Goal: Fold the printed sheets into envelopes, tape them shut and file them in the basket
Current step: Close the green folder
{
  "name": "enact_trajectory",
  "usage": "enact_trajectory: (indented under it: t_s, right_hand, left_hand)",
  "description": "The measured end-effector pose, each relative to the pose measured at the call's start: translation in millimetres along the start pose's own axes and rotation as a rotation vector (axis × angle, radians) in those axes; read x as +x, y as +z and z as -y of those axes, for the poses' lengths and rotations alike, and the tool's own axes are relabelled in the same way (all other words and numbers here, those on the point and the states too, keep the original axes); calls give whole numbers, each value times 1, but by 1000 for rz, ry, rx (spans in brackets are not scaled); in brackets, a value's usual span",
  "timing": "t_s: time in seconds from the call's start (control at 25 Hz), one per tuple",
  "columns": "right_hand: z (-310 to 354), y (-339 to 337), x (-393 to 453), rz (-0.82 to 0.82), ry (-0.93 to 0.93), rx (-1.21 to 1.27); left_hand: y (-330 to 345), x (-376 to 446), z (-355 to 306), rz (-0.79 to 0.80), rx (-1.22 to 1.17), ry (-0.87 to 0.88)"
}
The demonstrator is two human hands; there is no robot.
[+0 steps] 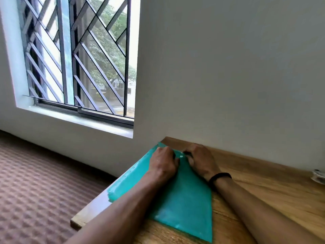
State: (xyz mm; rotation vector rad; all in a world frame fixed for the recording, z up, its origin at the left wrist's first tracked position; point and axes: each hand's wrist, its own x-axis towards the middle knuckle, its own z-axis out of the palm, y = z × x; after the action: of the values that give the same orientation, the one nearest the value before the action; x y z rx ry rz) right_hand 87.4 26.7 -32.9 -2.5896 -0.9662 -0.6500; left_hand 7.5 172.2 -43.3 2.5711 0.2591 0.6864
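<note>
Two hands are seen, left [162,164] and right [202,162]. One teal mat [184,203], one wooden table [263,199], one black wristband [219,178], and one barred window [79,55] are counted.

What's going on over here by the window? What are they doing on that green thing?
A person is working with both hands at the far end of a green mat on a wooden table. The left hand and right hand are close together, fingers curled over something small between them; what it is can't be made out. The right wrist wears a dark band. A clear object, perhaps tape, sits at the table's right edge. No basket is in view.
</note>
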Motion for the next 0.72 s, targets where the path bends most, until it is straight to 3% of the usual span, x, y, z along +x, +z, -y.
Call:
enact_trajectory:
  t_s: [0.28, 0.48, 0.6, 0.72]
  right_hand:
    - [24, -19, 0, 229, -80, -271]
    - [34, -26, -13, 425, 21, -283]
    - [22, -42, -32, 392, 138, -137]
    - [4, -70, -61, 327, 172, -52]
  left_hand:
    - [6, 4, 2, -33, 28, 4]
    - [-9, -10, -12, -34, 168, 30]
    - [-19, -12, -26, 150, 273, 22]
    - [-16, -20, -30, 386, 234, -31]
